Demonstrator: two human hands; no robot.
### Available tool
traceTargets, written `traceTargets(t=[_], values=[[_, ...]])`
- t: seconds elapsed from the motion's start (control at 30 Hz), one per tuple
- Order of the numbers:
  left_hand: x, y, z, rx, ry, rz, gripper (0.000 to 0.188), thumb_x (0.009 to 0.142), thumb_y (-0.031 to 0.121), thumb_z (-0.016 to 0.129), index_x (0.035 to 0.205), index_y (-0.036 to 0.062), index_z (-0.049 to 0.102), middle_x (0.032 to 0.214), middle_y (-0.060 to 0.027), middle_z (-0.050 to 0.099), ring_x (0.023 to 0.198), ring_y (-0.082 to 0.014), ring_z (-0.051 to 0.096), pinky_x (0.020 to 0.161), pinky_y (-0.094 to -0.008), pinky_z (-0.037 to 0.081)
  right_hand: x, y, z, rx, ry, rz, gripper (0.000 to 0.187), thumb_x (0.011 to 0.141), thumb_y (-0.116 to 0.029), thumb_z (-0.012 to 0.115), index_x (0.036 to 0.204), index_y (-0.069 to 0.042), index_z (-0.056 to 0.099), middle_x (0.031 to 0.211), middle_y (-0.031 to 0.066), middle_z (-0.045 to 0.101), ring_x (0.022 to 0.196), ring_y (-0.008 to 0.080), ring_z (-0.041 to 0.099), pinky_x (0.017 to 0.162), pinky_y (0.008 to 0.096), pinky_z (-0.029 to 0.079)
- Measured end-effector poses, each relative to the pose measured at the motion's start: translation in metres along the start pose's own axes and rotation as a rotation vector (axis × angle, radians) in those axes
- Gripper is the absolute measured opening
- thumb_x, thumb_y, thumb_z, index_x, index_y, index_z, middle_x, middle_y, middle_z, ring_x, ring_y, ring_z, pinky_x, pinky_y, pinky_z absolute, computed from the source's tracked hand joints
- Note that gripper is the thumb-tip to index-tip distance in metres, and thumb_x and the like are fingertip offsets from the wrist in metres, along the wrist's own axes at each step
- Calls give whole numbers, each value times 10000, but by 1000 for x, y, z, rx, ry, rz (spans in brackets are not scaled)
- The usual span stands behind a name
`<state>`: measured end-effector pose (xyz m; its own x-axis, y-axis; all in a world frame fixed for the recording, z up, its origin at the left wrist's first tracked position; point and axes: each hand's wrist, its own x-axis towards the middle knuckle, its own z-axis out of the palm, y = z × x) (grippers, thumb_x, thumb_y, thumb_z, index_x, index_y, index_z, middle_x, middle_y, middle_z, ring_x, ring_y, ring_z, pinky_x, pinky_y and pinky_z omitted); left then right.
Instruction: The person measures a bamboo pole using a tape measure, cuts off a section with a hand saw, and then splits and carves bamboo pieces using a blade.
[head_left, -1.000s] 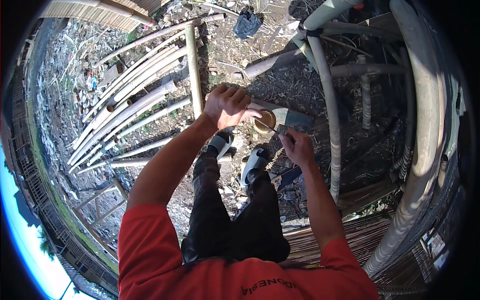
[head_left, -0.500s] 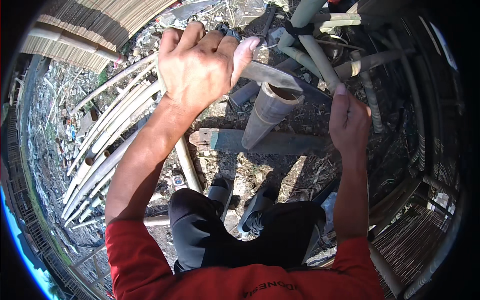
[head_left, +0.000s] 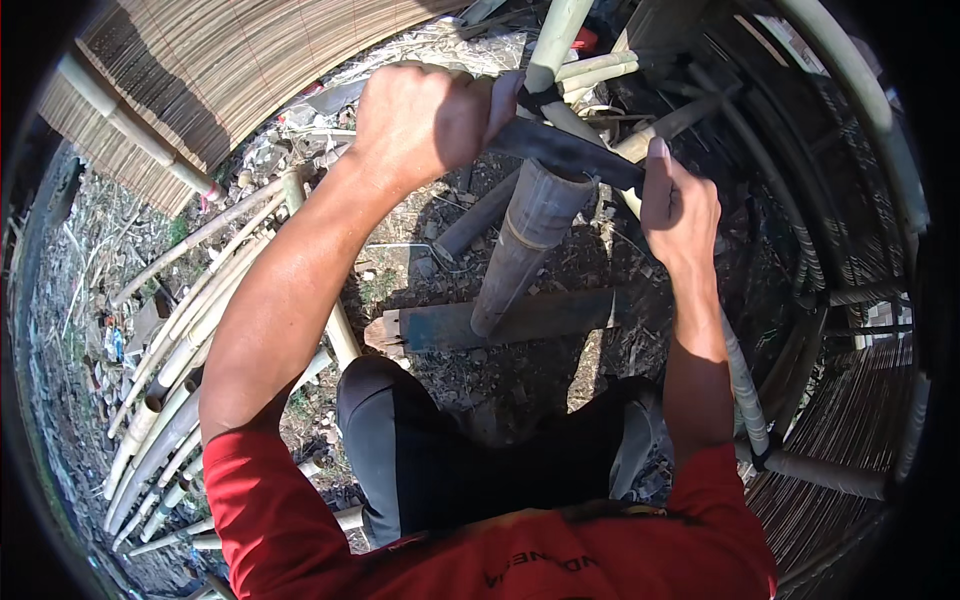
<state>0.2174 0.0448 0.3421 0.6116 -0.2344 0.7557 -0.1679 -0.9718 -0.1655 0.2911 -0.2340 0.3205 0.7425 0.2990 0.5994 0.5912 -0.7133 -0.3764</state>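
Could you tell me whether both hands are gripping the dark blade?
Yes, the left hand and the right hand each grip an end of the dark blade.

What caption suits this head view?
Both hands, left hand and right hand, hold a dark blade across an upright bamboo pole's top.

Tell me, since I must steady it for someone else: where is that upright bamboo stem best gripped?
Probably around the mid-stem of the bamboo stem, from the side, below the dark blade lying across its open top. The round, leaning stem gives a wrap-around hold there. Left hand and right hand already hold the blade's ends, so the top is taken. The foot rests on a plank.
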Motion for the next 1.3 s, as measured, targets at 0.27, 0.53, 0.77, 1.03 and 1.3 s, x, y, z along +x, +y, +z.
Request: traceTargets(t=[0.27,0.53,0.77,1.03,1.3], values=[[-57,-17,9,0,419,-35,370,960,197,626,600,115,638,466,-46,532,372,-224,519,398,-357,421,0,-28,14,-60,272,-342,484,1035,-343,498,772,-17,741,632,232,666,597,422,678,591,468,546],[-15,-6,-31,-504,289,-140,451,1102,136,468,680,1,555,575,-139,502,460,-264,476,491,-411,373,9,-50,-35,18,91,-24,579,1048,-503,486,771,-51,720,617,174,657,611,394,676,635,463,549],[-32,-18,20,-50,267,222,355,991,186,592,648,165,682,614,19,617,506,-183,561,497,-319,421,-74,-39,-27,-65,15,30,491,956,-437,739,761,2,635,539,124,545,504,307,558,514,385,468],[-58,20,2,-480,382,-609,370,1060,282,642,1251,-35,655,1242,-145,666,1041,-191,660,919,-324,532,-135,-115,-29,851,-593,526,477,846,-409,885,982,-10,663,723,10,614,660,80,575,583,272,445],[-171,141,-113,-1484,-110,-1204,489,1045,361,626,1322,-41,605,1131,-122,686,1011,-176,651,918,-311,506,-180,-156,12,1192,-241,571,399,1097,-369,538,1138,16,631,898,14,659,802,47,587,711,233,472]])
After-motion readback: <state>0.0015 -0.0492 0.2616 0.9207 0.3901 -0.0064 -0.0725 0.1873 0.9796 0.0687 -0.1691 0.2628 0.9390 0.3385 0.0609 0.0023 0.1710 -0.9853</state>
